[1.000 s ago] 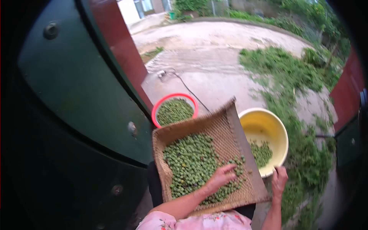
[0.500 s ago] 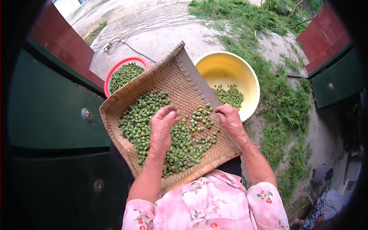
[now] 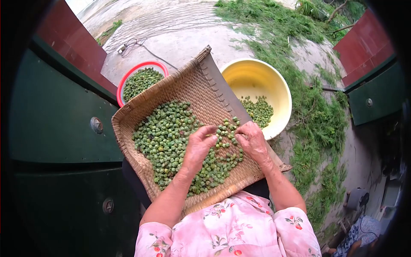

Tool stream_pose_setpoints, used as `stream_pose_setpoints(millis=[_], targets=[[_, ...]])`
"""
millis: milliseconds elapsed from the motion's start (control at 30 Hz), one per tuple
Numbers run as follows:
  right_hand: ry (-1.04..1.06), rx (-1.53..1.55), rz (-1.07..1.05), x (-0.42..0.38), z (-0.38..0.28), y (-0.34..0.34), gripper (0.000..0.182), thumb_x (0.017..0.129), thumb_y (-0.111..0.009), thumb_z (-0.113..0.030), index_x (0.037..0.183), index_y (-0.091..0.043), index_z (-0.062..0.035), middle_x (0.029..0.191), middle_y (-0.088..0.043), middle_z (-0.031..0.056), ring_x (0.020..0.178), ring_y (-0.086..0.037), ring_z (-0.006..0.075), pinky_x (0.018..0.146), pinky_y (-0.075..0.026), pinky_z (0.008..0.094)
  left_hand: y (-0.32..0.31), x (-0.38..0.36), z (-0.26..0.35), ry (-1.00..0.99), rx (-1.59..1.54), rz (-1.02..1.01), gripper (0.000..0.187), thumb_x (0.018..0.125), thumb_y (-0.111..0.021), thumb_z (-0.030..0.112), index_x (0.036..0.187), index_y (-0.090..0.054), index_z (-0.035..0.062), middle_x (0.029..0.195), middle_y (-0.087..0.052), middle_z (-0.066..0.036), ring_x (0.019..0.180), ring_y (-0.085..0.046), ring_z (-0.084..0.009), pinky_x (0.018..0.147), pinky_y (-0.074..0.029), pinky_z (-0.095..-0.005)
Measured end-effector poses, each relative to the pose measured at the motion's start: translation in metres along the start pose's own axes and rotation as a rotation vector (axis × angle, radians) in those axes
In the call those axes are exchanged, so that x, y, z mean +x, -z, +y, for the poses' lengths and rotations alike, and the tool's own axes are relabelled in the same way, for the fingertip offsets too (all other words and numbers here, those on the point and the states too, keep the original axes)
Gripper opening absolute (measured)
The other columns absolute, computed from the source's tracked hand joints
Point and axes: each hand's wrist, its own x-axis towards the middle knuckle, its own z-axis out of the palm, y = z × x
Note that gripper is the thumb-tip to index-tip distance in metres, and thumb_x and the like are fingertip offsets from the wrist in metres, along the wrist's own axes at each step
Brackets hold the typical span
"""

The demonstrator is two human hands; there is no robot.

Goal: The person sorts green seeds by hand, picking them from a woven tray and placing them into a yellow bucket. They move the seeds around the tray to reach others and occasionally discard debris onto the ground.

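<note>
A woven winnowing basket (image 3: 201,85) lies tilted across the lap, carrying a wide heap of small round green fruits (image 3: 165,128). My left hand (image 3: 199,145) hovers over the middle of the heap, thumb and fingers a little apart, with nothing visible between them. My right hand (image 3: 253,143) is at the basket's right side, by the looser fruits, its fingers curled into a pinch. Whatever those fingertips hold, if anything, is hidden. Beyond the basket's right edge stands a yellow basin (image 3: 280,103) with some of the same fruits at its bottom.
A red-rimmed basin (image 3: 122,83) full of green fruits stands at the back left. Dark green door panels (image 3: 64,115) flank the left side. Cut green branches (image 3: 317,115) cover the ground at right. A cable (image 3: 154,55) lies behind, and part of another person (image 3: 359,235) shows lower right.
My left hand has moved right across the heap, towards my right hand. The right hand has come slightly down and left from the basket's edge, over the loose fruits.
</note>
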Motion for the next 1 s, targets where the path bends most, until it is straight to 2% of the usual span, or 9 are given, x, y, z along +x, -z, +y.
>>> stream_pose_setpoints(millis=[100, 133, 233, 267, 400, 500, 600, 733, 1000], targets=[[0.017, 0.088, -0.003, -0.006, -0.02, 0.005, 0.008, 0.07, -0.067, -0.009, 0.076, -0.063, -0.0056, 0.077, -0.057, 0.0094, 0.08, -0.054, 0.0285, 0.072, -0.042, 0.0397, -0.013, -0.007, -0.007, 0.072, -0.005, -0.124, 0.031, 0.085, -0.062, 0.009, 0.115, -0.058, -0.0006, 0.105, -0.061, -0.007, 0.084, -0.06, -0.0108, 0.069, -0.051, -0.0227], [0.017, 0.107, -0.015, -0.009, -0.027, 0.007, 0.008, 0.07, -0.066, -0.008, 0.076, -0.063, -0.0055, 0.077, -0.057, 0.0095, 0.08, -0.054, 0.0286, 0.072, -0.042, 0.0397, -0.019, -0.011, -0.007, 0.116, -0.147, -0.118, 0.025, 0.085, -0.063, 0.01, 0.108, -0.061, -0.0014, 0.095, -0.063, -0.006, 0.075, -0.06, -0.0102, 0.064, -0.051, -0.0216], [0.041, 0.064, -0.015, -0.02, -0.03, 0.008, 0.007, 0.069, -0.066, -0.006, 0.075, -0.062, -0.0042, 0.076, -0.057, 0.0096, 0.078, -0.055, 0.0283, 0.072, -0.043, 0.0387, -0.02, -0.013, -0.009, 0.216, -0.063, -0.189, 0.019, 0.085, -0.063, 0.009, 0.1, -0.062, -0.0022, 0.082, -0.064, -0.005, 0.067, -0.06, -0.0095, 0.061, -0.051, -0.022], [0.056, 0.014, -0.009, -0.023, -0.034, 0.013, 0.008, 0.069, -0.066, -0.005, 0.076, -0.062, -0.0032, 0.075, -0.057, 0.0096, 0.078, -0.055, 0.0277, 0.072, -0.043, 0.0378, -0.024, -0.015, -0.007, 0.193, -0.023, -0.182, 0.012, 0.085, -0.063, 0.009, 0.091, -0.064, -0.0019, 0.071, -0.062, -0.002, 0.061, -0.058, -0.0086, 0.057, -0.049, -0.0215], [0.074, -0.109, 0.075, -0.035, -0.024, 0.039, 0.008, 0.068, -0.066, -0.003, 0.074, -0.062, -0.0019, 0.075, -0.058, 0.0093, 0.077, -0.056, 0.0269, 0.072, -0.045, 0.0369, -0.028, -0.017, -0.01, 0.037, 0.306, -0.205, 0.009, 0.082, -0.065, 0.009, 0.084, -0.065, -0.0002, 0.068, -0.06, -0.001, 0.06, -0.054, -0.0063, 0.055, -0.046, -0.0209], [-0.029, -0.217, 0.152, -0.049, 0.009, 0.071, 0.007, 0.069, -0.065, -0.002, 0.076, -0.062, -0.0017, 0.075, -0.058, 0.0101, 0.077, -0.058, 0.0268, 0.071, -0.046, 0.038, -0.027, -0.017, -0.011, 0.037, 0.362, -0.251, 0.017, 0.076, -0.067, 0.013, 0.086, -0.066, -0.0004, 0.071, -0.065, -0.006, 0.065, -0.059, -0.0102, 0.063, -0.05, -0.0269], [-0.358, -0.264, 0.167, -0.072, 0.055, 0.104, 0.015, 0.07, -0.062, 0.0, 0.084, -0.064, -0.0053, 0.085, -0.059, 0.0115, 0.082, -0.057, 0.0309, 0.073, -0.046, 0.0401, -0.024, -0.015, -0.023, 0.017, 0.272, -0.257, 0.021, 0.077, -0.067, 0.012, 0.093, -0.066, -0.0002, 0.082, -0.066, -0.007, 0.071, -0.059, -0.0111, 0.066, -0.05, -0.0266], [-0.256, -0.708, 0.016, -0.1, 0.112, 0.123, 0.012, 0.075, -0.062, -0.005, 0.086, -0.066, -0.0064, 0.084, -0.06, 0.0112, 0.081, -0.057, 0.0294, 0.073, -0.046, 0.0397, -0.02, -0.011, -0.007, 0.047, 0.148, -0.212, 0.02, 0.082, -0.062, 0.008, 0.1, -0.065, -0.001, 0.082, -0.064, -0.004, 0.072, -0.059, -0.0097, 0.067, -0.05, -0.0241], [-0.091, -0.163, 0.027, -0.033, 0.033, 0.059, 0.008, 0.077, -0.062, -0.007, 0.083, -0.065, -0.0033, 0.081, -0.06, 0.0129, 0.079, -0.059, 0.03, 0.073, -0.048, 0.0381, 0.007, -0.003, 0.014, 0.028, -0.029, 0.004, 0.017, 0.085, -0.059, 0.008, 0.098, -0.064, -0.0014, 0.083, -0.064, -0.004, 0.073, -0.059, -0.01, 0.065, -0.049, -0.0245]])
